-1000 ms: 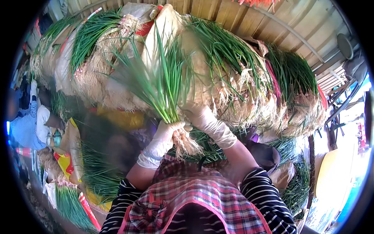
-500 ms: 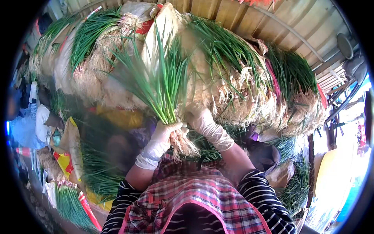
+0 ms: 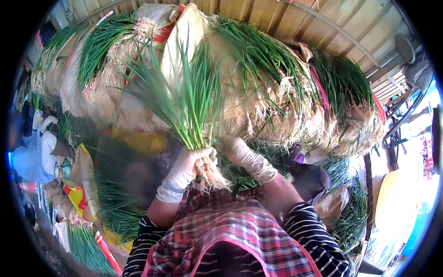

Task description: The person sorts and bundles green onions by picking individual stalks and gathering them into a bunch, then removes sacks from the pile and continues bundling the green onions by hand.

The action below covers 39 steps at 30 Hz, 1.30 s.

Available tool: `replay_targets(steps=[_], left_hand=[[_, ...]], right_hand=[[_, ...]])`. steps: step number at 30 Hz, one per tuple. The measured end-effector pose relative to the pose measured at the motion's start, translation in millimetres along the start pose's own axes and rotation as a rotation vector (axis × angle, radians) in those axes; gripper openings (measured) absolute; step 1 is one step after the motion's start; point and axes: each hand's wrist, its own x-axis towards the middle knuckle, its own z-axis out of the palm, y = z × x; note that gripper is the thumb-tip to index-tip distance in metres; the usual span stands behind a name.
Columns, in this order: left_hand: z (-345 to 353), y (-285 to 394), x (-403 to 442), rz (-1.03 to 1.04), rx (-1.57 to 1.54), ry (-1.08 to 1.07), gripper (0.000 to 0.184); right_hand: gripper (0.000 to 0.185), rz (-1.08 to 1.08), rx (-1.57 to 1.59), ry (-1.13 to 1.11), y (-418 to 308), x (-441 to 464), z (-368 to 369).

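Observation:
My gloved left hand [image 3: 185, 162] is wrapped around a bunch of spring onions [image 3: 196, 108] just above the bulbs. The green leaves fan upward, away from me, and pale bulbs and stringy roots hang below the fist. Close on the right side of the stems is my gloved right hand [image 3: 233, 148], its fingers curled and pinched together. Whatever may be between those fingertips is too blurred to make out. Behind the bunch lies a large pile of spring onions [image 3: 263, 55] on beige sacking, roots facing me.
More bundles [image 3: 344, 85] lie at the far right, others [image 3: 104, 48] at the far left. Loose green leaves [image 3: 117, 194] spread at lower left, beside a bundle [image 3: 87, 244] on the ground. A person in blue [image 3: 30, 154] works at the left edge. A yellow container [image 3: 390, 196] stands at right.
My left hand and the bunch have shifted slightly left and down. My right hand has also come down and left, nearer the base of the stems.

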Motion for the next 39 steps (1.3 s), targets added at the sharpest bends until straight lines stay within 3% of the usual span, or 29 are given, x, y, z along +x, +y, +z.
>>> replay_targets(steps=[1, 4, 5, 7, 8, 9, 11, 13, 14, 15, 17, 18, 21, 24, 26, 28, 29, 30, 31, 32, 34, 36, 37, 39], left_hand=[[-1.8, 5.7, -2.8, 0.106, 0.07, -0.1, 0.016], [15.9, 37.2, -27.9, 0.298, -0.016, -0.259, 0.025], [8.9, 32.6, -20.9, 0.302, -0.096, -0.194, 0.033], [18.5, 37.6, -7.4, 0.244, -0.178, -0.435, 0.039], [19.0, 33.0, 3.2, 0.249, -0.135, -0.341, 0.046], [18.1, 27.0, 10.2, 0.12, -0.194, -0.317, 0.047], [2.3, 12.8, 19.6, 0.061, -0.259, -0.322, 0.043], [-5.6, 8.8, 19.9, 0.017, -0.357, -0.323, 0.039], [-8.0, 3.7, 26.2, 0.005, -0.384, -0.318, 0.037], [-7.1, 0.9, 29.9, -0.014, -0.405, -0.313, 0.036], [2.7, -0.6, 31.7, -0.025, -0.312, -0.261, 0.027], [3.1, -2.4, 36.6, -0.022, -0.319, -0.259, 0.027], [6.4, -1.4, 38.5, -0.048, -0.343, -0.282, 0.029], [10.7, -3.3, 35.0, -0.017, -0.369, -0.294, 0.032], [10.1, 1.0, 31.2, -0.001, -0.367, -0.305, 0.031], [5.9, 2.0, 28.9, 0.028, -0.37, -0.305, 0.028], [-4.7, -3.1, 34.6, -0.003, -0.43, -0.342, 0.028], [-6.6, -4.5, 38.0, -0.045, -0.393, -0.319, 0.029], [-6.4, -3.2, 40.7, -0.084, -0.355, -0.301, 0.03], [22.6, 5.4, 28.8, -0.034, -0.257, -0.128, 0.032], [18.1, -8.6, 46.5, -0.057, -0.271, -0.237, 0.034], [14.9, -14.0, 48.2, -0.11, -0.194, -0.155, 0.027], [18.1, -10.0, 47.0, -0.1, -0.17, -0.103, 0.021], [5.2, -6.1, 38.5, -0.029, -0.157, -0.208, 0.018]], right_hand=[[0.019, -0.008, -0.377, -0.17, 21.3, -2.2, 4.9], [0.024, 0.276, -0.717, -0.203, 21.4, 25.3, -57.9], [0.025, 0.376, -0.825, -0.22, 23.0, 34.2, -78.0], [0.015, 0.538, -0.551, 0.362, 31.3, 52.2, -112.3], [0.014, 0.533, -0.641, 0.296, 42.1, 54.3, -115.7], [0.013, 0.527, -0.732, 0.231, 48.5, 58.2, -116.9], [0.013, 0.523, -0.498, 0.222, 52.9, 56.1, -133.1], [0.015, 0.514, 0.161, 0.307, 6.0, 36.4, -167.7], [0.015, 0.504, 0.234, 0.426, 15.7, 32.5, -170.6], [0.015, 0.458, 0.12, 0.343, 27.6, 35.0, -171.8], [0.017, 0.433, 0.31, 0.43, 11.7, 23.1, -171.4], [0.017, 0.313, 0.555, 0.404, 23.8, 19.5, -166.7], [0.018, 0.425, -0.09, 0.249, 33.1, 12.2, -126.3], [0.012, 0.397, -0.477, 0.368, 55.1, 31.2, -81.7], [0.01, 0.438, -0.356, 0.342, 65.0, 48.2, -113.0], [0.01, 0.259, 0.176, 0.514, 16.0, 45.1, -155.2], [0.012, 0.049, 0.651, 0.678, -25.8, 36.9, -178.6], [0.008, 0.031, 0.213, 0.728, -21.2, 38.6, -177.5], [0.003, 0.114, 0.131, 0.509, -23.3, 31.0, -170.1], [0.005, 0.185, 0.046, 0.29, -32.3, 21.5, -161.0], [0.025, -0.205, -0.576, 0.353, -9.0, 6.3, -106.7], [0.028, -0.148, -0.504, 0.127, -6.8, -14.6, -50.4], [0.023, 0.083, -0.151, 0.071, -30.7, -25.1, -40.4], [0.023, -0.199, 0.248, 0.156, -31.3, -20.8, -49.0]])
